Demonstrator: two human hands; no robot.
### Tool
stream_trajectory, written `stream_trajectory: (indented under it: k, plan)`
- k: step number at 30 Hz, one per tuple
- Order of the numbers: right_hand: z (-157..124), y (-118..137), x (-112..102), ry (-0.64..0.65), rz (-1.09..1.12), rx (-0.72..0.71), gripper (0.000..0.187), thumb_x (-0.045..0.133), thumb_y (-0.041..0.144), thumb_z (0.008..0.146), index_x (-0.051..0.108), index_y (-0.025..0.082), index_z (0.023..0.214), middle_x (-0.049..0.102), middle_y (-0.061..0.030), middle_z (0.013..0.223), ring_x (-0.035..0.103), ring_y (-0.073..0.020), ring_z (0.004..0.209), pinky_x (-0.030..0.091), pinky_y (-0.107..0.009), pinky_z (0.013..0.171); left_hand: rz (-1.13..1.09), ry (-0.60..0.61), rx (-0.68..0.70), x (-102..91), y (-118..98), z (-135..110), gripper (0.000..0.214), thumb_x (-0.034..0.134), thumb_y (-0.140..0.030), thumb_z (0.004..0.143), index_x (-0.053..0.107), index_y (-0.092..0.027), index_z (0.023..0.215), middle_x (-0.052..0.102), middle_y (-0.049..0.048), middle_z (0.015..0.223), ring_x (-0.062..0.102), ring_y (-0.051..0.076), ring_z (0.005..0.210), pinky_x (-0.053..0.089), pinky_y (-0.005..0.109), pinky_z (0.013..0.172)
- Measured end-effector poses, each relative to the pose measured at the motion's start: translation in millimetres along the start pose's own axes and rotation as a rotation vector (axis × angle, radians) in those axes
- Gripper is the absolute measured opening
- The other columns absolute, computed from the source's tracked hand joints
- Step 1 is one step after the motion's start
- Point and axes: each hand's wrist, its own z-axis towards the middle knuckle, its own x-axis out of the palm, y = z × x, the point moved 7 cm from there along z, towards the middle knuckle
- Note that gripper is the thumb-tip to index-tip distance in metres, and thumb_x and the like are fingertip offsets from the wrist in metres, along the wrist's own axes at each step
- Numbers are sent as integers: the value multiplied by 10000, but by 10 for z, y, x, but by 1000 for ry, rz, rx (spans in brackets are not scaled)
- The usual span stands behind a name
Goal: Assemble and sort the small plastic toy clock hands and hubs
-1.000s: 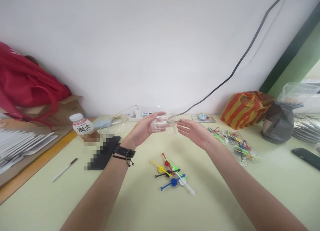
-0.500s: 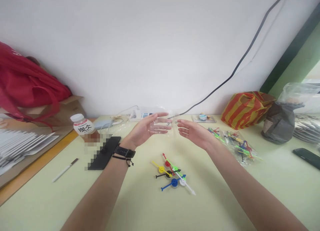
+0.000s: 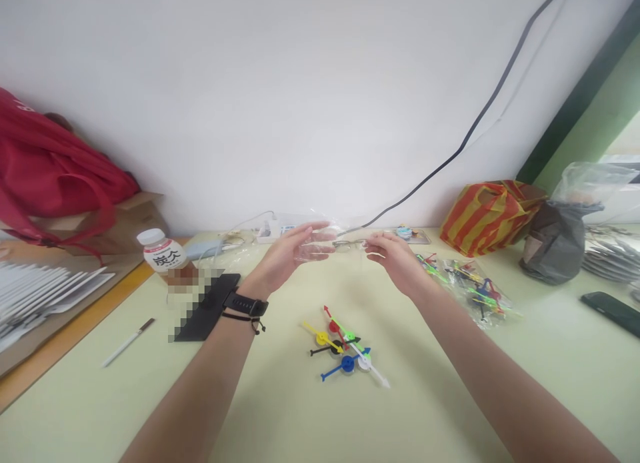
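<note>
Both my hands are raised over the pale green table [image 3: 280, 409] and hold a small clear plastic bag [image 3: 323, 244] between them. My left hand [image 3: 290, 253], with a black watch on its wrist, has its fingers stretched along the bag with the thumb over it. My right hand [image 3: 393, 256] has its fingers curled and pinches the bag's right edge. Below the hands a pile of coloured plastic arrows with round hubs [image 3: 345, 346] lies on the table.
A clear bag of more coloured arrows [image 3: 470, 286] lies right of my hands. A white bottle [image 3: 163, 253], a black phone [image 3: 210, 306] and a pen [image 3: 127, 341] are at the left. A striped bag [image 3: 493, 213], a grey bag [image 3: 555, 239] and another phone [image 3: 613, 309] are at the right.
My right hand has gone from open fingers to a pinch on the bag's edge and risen slightly. The left hand has stayed almost still.
</note>
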Motion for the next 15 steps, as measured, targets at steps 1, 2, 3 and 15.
stream_trajectory:
  k: [1, 2, 3, 15]
  plan:
    - [-5, 39, -8, -10, -20, -21, 209, 753, 398, 774, 641, 231, 832, 771, -50, 967, 714, -198, 937, 546, -322, 846, 32, -48, 15, -41, 6, 11, 468, 624, -467, 976, 629, -236, 1383, 691, 152, 1357, 721, 314, 1136, 525, 462, 1029]
    - [-12, 77, -8, -12, -40, -41, 212, 746, 403, 787, 628, 234, 837, 782, -55, 978, 724, -210, 980, 547, -339, 883, 61, -84, 20, -73, 20, 20, 474, 626, -466, 976, 613, -256, 1401, 688, 142, 1365, 722, 302, 1135, 522, 456, 1033]
    - [-20, 113, -2, -7, -56, -57, 222, 745, 410, 797, 617, 237, 848, 791, -59, 989, 730, -219, 1013, 545, -354, 914, 82, -106, 19, -93, 41, 28, 480, 626, -469, 977, 601, -273, 1414, 684, 135, 1373, 721, 295, 1138, 520, 451, 1033]
    - [-351, 346, 330, 623, -18, 53, 510, 680, 638, 865, 745, 257, 1199, 713, -96, 1341, 631, -294, 1296, 465, -466, 1113, 7, 24, -28, 87, 202, 53, 456, 660, -439, 970, 628, -247, 1383, 652, 133, 1411, 671, 297, 1229, 504, 460, 1077]
